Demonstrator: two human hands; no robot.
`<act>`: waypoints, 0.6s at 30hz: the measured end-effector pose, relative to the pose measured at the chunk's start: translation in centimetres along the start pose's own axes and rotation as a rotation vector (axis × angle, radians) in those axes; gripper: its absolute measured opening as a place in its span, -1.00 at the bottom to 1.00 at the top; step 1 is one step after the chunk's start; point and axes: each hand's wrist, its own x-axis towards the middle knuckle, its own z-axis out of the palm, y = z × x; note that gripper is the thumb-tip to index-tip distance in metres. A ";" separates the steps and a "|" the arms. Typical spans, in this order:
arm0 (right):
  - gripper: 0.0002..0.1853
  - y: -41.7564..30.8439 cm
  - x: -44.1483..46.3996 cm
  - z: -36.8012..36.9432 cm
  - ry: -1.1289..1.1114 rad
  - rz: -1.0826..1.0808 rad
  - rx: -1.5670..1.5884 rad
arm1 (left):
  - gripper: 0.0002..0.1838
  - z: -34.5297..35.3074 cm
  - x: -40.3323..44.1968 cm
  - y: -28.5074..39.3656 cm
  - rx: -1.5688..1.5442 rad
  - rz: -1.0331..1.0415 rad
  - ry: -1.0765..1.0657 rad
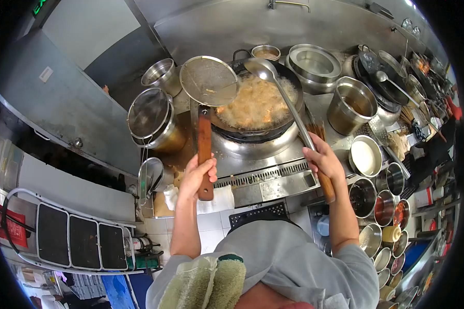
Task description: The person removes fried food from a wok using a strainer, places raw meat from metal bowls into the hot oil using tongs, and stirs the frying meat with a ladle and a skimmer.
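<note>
My left hand (pixel 195 177) is closed round the wooden handle of a mesh strainer (pixel 209 80), whose round head is raised at the left side of the wok. In my right hand (pixel 325 160) is a long-handled ladle (pixel 288 98); its metal bowl hangs over the wok's far part. The black wok (pixel 296 82) sits on the burner with bubbling oil and golden frying pieces (pixel 255 105) in it. The strainer's mesh carries only a few small crumbs. Part of the wok's left side is hidden behind the strainer.
A second strainer (pixel 148 110) rests over a metal pot at the left. Metal basins (pixel 314 61) and a pot of brown liquid (pixel 351 103) stand right of the wok. Several bowls of sauces and seasonings (pixel 366 157) line the right side. A tap (pixel 291 4) juts from the back wall.
</note>
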 end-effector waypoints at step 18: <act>-0.47 -0.9 -1.5 0.9 -0.135 0.040 -0.009 | -0.76 6.6 3.2 -2.6 0.035 -0.019 -0.185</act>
